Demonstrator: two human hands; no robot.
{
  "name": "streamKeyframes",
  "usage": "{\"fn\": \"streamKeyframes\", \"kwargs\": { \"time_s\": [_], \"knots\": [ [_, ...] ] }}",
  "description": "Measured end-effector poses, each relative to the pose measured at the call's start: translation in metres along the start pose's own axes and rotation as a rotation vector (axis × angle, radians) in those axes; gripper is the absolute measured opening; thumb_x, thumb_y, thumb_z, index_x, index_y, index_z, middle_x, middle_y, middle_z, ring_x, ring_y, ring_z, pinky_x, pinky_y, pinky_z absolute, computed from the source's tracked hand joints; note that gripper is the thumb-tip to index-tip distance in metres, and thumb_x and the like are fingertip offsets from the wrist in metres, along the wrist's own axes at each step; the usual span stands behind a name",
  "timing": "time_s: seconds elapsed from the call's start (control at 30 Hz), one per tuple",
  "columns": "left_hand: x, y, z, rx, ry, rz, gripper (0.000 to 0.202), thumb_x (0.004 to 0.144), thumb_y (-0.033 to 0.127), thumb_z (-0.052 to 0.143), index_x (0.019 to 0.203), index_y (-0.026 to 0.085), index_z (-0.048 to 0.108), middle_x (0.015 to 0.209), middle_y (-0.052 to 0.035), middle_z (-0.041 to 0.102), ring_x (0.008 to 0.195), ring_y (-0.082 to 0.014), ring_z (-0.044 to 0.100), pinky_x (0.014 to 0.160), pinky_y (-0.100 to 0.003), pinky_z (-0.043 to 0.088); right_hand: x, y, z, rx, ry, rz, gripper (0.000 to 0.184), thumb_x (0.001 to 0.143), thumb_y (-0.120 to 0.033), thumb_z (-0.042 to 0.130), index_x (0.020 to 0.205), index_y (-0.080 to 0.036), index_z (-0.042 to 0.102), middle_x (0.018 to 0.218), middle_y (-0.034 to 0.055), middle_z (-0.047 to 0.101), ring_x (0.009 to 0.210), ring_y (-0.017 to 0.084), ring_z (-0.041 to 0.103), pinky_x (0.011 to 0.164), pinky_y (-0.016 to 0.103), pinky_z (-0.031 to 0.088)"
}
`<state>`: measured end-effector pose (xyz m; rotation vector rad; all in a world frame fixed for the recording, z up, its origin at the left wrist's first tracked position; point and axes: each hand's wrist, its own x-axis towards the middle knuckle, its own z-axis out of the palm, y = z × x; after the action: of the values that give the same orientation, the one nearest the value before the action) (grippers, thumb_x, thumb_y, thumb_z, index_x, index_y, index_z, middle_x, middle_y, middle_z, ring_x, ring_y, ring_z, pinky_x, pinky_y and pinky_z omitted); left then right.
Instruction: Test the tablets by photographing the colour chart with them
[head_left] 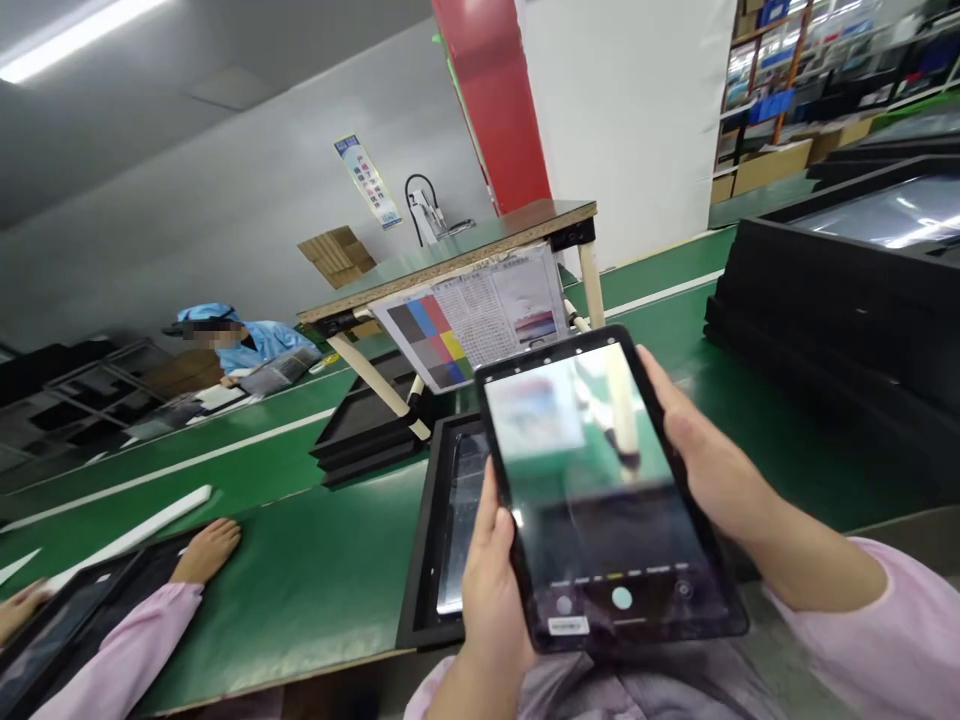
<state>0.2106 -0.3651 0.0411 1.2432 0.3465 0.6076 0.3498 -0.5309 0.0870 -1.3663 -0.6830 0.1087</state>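
I hold a black tablet point(600, 490) up in front of me with both hands, its lit screen showing a blurred camera picture. My left hand point(491, 580) grips its left edge, thumb lying on the bezel. My right hand point(701, 455) wraps round the right edge from behind. Behind the tablet hangs a colour test chart point(472, 325), fixed to the front of a small raised table point(450, 255). Below the tablet a black tray point(435, 540) with a flat panel in it lies on the green belt point(300, 560).
A neighbour's hand point(210, 550) in a pink sleeve rests on another black tray point(67, 625) at lower left. A person in blue point(240, 340) works further along the belt. Stacked black trays point(847, 300) stand at right, with shelving point(810, 70) behind.
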Motion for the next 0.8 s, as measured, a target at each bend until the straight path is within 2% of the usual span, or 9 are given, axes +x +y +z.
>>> {"fn": "streamKeyframes", "kwargs": {
  "time_s": [0.1, 0.2, 0.27, 0.37, 0.47, 0.53, 0.6, 0.67, 0.8],
  "knots": [
    [0.013, 0.002, 0.029, 0.027, -0.050, -0.144, 0.056, 0.097, 0.051, 0.055, 0.147, 0.028, 0.053, 0.146, -0.0074, 0.059, 0.132, -0.0269, 0.060, 0.108, -0.041, 0.053, 0.020, 0.013, -0.018, 0.246, 0.150, 0.282, 0.085, 0.090, -0.080, 0.042, 0.154, -0.024, 0.039, 0.134, 0.0085, 0.064, 0.120, 0.028, 0.064, 0.099, 0.045, 0.057],
    [0.026, 0.000, 0.046, 0.157, -0.140, -0.285, 0.058, 0.099, 0.052, 0.051, 0.150, 0.024, 0.050, 0.154, -0.0110, 0.049, 0.141, -0.0286, 0.049, 0.112, -0.045, 0.049, 0.036, 0.031, -0.035, 0.199, 0.292, 0.409, 0.076, 0.089, -0.077, 0.051, 0.142, -0.023, 0.054, 0.114, 0.0083, 0.072, 0.102, 0.027, 0.071, 0.084, 0.040, 0.063],
    [0.029, -0.002, 0.047, 0.269, -0.209, -0.317, 0.061, 0.099, 0.054, 0.049, 0.153, 0.026, 0.045, 0.158, -0.0107, 0.042, 0.146, -0.0288, 0.039, 0.117, -0.048, 0.042, 0.039, 0.044, -0.046, 0.103, 0.279, 0.399, 0.069, 0.087, -0.076, 0.054, 0.130, -0.023, 0.065, 0.119, 0.0094, 0.071, 0.112, 0.028, 0.068, 0.088, 0.039, 0.062],
    [0.019, 0.001, 0.032, 0.330, -0.294, -0.173, 0.067, 0.099, 0.061, 0.044, 0.157, 0.028, 0.036, 0.163, -0.0079, 0.034, 0.150, -0.0272, 0.031, 0.121, -0.047, 0.035, 0.034, 0.056, -0.063, -0.105, 0.110, 0.373, 0.073, 0.084, -0.083, 0.051, 0.129, -0.029, 0.068, 0.141, 0.0059, 0.059, 0.135, 0.028, 0.052, 0.110, 0.045, 0.049],
    [0.002, 0.017, 0.008, 0.385, -0.277, 0.045, 0.065, 0.101, 0.061, 0.038, 0.158, 0.031, 0.034, 0.163, -0.0072, 0.039, 0.149, -0.0271, 0.038, 0.121, -0.048, 0.038, 0.026, 0.055, -0.078, -0.430, -0.100, 0.255, 0.075, 0.087, -0.086, 0.038, 0.137, -0.035, 0.063, 0.150, 0.0027, 0.050, 0.144, 0.030, 0.040, 0.121, 0.058, 0.028],
    [-0.004, 0.030, -0.010, 0.526, -0.234, 0.143, 0.056, 0.102, 0.055, 0.040, 0.153, 0.032, 0.044, 0.156, -0.0083, 0.050, 0.144, -0.0276, 0.047, 0.117, -0.048, 0.043, 0.020, 0.051, -0.080, -0.702, -0.233, 0.074, 0.063, 0.094, -0.078, 0.033, 0.131, -0.039, 0.067, 0.151, 0.0021, 0.049, 0.144, 0.036, 0.038, 0.118, 0.069, 0.024],
    [-0.002, 0.043, -0.026, 0.743, -0.208, 0.197, 0.044, 0.102, 0.048, 0.045, 0.141, 0.032, 0.060, 0.139, -0.0090, 0.063, 0.131, -0.0267, 0.058, 0.109, -0.045, 0.051, 0.015, 0.048, -0.076, -0.934, -0.370, -0.087, 0.052, 0.099, -0.067, 0.032, 0.120, -0.042, 0.073, 0.149, 0.0019, 0.051, 0.140, 0.040, 0.040, 0.109, 0.074, 0.030],
    [0.005, 0.051, -0.038, 0.988, -0.180, 0.251, 0.036, 0.101, 0.039, 0.047, 0.126, 0.031, 0.071, 0.119, -0.0088, 0.067, 0.113, -0.0248, 0.063, 0.098, -0.043, 0.055, 0.012, 0.047, -0.068, -1.066, -0.462, -0.189, 0.052, 0.102, -0.061, 0.029, 0.112, -0.043, 0.076, 0.141, 0.0046, 0.057, 0.131, 0.041, 0.047, 0.098, 0.072, 0.038],
    [0.019, 0.053, -0.051, 1.404, -0.108, 0.398, 0.036, 0.098, 0.026, 0.044, 0.115, 0.025, 0.076, 0.103, -0.0111, 0.061, 0.103, -0.0267, 0.055, 0.093, -0.048, 0.054, 0.007, 0.046, -0.064, -1.112, -0.456, -0.328, 0.051, 0.102, -0.058, 0.028, 0.112, -0.044, 0.076, 0.130, 0.0079, 0.064, 0.116, 0.039, 0.057, 0.084, 0.063, 0.046]
  ]
}}
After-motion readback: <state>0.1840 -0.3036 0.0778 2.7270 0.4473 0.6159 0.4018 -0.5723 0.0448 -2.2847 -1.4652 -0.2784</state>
